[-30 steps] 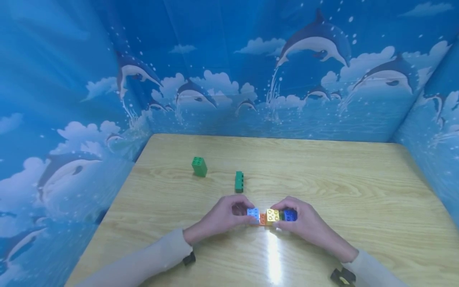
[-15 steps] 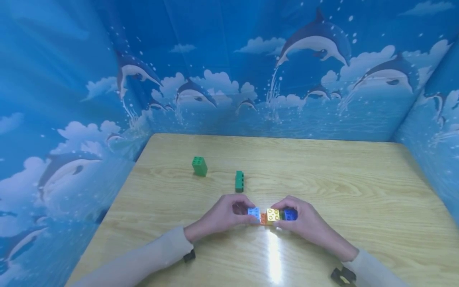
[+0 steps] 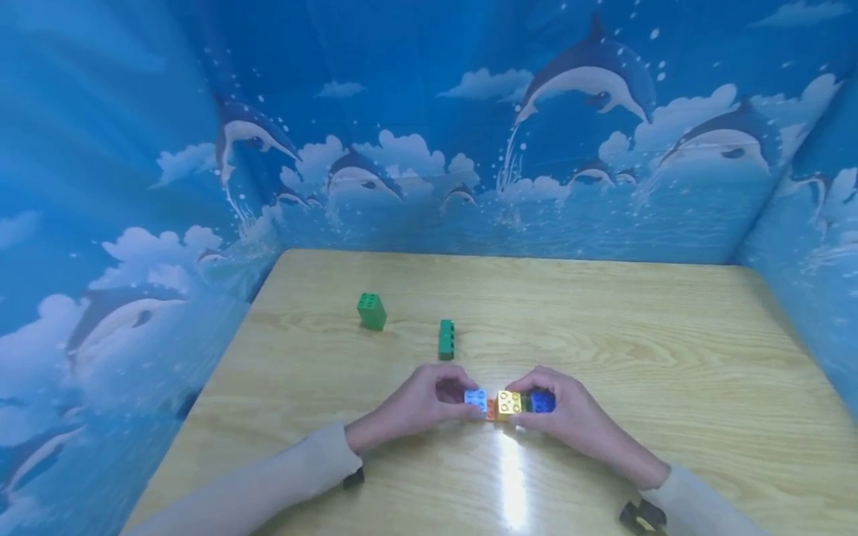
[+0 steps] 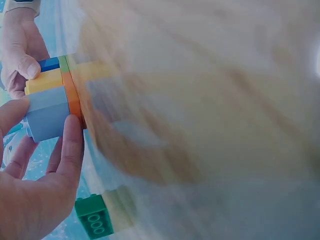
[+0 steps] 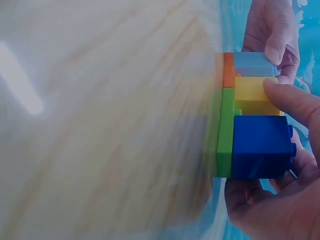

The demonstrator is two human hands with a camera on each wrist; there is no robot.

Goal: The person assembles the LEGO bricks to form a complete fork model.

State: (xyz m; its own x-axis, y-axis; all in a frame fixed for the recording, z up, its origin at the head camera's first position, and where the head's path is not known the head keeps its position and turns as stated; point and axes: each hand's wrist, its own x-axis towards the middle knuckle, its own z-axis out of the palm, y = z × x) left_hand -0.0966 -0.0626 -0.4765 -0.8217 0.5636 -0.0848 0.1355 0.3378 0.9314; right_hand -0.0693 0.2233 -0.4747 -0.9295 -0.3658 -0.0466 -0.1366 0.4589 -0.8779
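Block in light blue [image 3: 475, 400] pinched by left hand [image 3: 421, 403], yellow one [image 3: 508, 402] by right hand [image 3: 578, 414], both kinda lower-middle of frame

A wood-grain table [image 3: 637, 327] bears an upright green block [image 3: 372, 311] toward its far left. A second green brick [image 3: 446, 339] lies nearer the table's middle, apparently on its side. Beyond the table's far edge and along both its flanks hangs a blue backdrop [image 3: 429, 45] printed with dolphins [image 3: 590, 74]. A bright reflection [image 3: 512, 476] streaks the table's near part.
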